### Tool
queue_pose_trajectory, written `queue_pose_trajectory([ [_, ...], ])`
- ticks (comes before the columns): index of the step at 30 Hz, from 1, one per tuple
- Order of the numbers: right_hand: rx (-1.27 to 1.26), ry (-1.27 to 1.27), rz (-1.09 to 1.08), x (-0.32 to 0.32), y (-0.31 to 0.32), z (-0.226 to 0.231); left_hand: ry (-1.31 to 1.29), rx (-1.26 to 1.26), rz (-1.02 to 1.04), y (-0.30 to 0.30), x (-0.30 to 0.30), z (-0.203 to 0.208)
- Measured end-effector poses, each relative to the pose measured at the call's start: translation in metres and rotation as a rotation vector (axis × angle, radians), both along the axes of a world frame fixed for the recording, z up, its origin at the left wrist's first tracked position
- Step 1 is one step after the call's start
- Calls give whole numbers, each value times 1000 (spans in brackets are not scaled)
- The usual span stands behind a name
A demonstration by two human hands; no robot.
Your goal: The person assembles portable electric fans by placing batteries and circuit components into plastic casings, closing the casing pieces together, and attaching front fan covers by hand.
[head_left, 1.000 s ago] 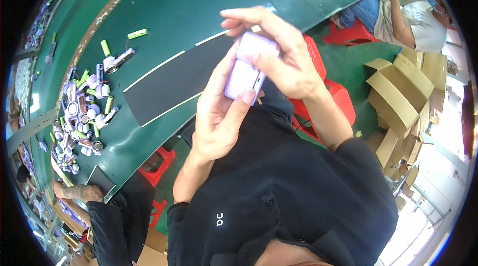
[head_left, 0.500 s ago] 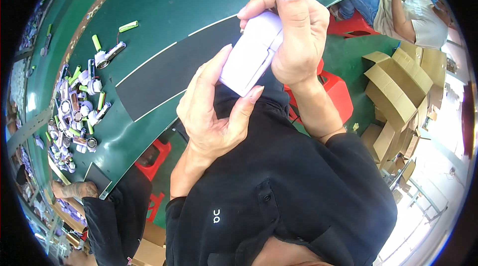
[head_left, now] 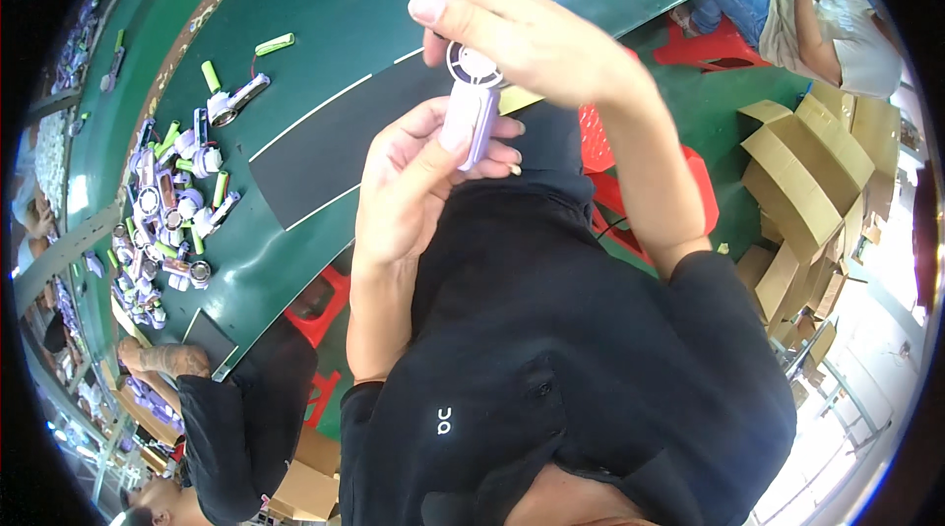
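Observation:
A lavender handheld fan [head_left: 471, 123] is held up in front of me, above the near edge of the table. Its round head, with a dark ring and spokes, points away from my body. My left hand [head_left: 418, 167] is closed round the handle, thumb on top and fingertips showing past the far side. Over the fan's head curls my right hand [head_left: 536, 44], its thumb stretched out beyond the ring and other fingers bent down beside it. Part of the head is hidden under that hand. A pale yellow piece [head_left: 520, 98] shows beneath my right palm.
Left on the green table [head_left: 325, 9] lies a heap of lavender fan parts [head_left: 162, 206] with green battery cells [head_left: 276, 44]. A black mat [head_left: 320, 152] lies before me. Co-workers sit at left [head_left: 246, 418] and far right [head_left: 837, 44]. Cartons [head_left: 797, 182] and red stools [head_left: 699, 186] stand at right.
The fan has been turned over, from its smooth casing to its ringed round head, and sits farther from the camera. My right hand has swung left over the head; my left hand has shifted onto the handle.

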State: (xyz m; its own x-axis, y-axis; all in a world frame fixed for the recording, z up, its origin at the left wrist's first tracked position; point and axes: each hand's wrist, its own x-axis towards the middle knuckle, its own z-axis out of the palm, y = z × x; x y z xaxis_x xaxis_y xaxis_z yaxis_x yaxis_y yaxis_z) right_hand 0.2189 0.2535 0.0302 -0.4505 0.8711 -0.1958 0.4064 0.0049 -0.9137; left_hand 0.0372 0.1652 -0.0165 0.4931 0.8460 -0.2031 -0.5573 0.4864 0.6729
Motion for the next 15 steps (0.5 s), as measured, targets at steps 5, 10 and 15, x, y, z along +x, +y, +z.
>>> queue_pose_trajectory([
  [5,-7,-328,164,-15,11,8,-257,-94,-87,-1,0,-5],
  [10,49,-257,74,-22,13,9,-213,-93,-3,0,-5,-9],
  [15,77,94,-293,9,12,-12,-344,-149,173,0,-11,-12],
])
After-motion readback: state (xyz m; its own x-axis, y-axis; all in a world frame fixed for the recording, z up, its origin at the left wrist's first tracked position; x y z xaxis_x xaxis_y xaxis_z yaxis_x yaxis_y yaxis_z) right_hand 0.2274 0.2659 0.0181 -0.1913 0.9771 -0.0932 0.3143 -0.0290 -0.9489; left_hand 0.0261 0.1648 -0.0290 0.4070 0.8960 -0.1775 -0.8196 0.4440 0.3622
